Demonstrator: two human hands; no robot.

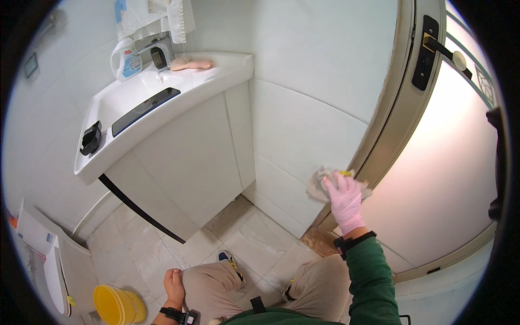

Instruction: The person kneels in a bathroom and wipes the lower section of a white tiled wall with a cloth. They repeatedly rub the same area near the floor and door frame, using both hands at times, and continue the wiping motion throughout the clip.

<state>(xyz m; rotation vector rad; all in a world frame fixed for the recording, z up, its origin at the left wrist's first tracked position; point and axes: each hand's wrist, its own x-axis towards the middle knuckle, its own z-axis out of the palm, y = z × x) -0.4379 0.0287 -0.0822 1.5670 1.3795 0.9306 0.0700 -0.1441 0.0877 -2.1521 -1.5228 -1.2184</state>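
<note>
Right hand (346,207) is clamping its fingers (340,183) on a cloth (316,187), seemingly light and soft, the bunched middle likely offering best hold; left hand's (174,288) closure is showing unclearly.

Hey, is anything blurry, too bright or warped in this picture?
In the head view, the cloth and the gloved right hand look slightly soft, perhaps from motion; in the same view, the door panel glows almost white in its upper part, the lower edge of the sink cabinet bows from the fisheye lens, and the corners go black.
</note>
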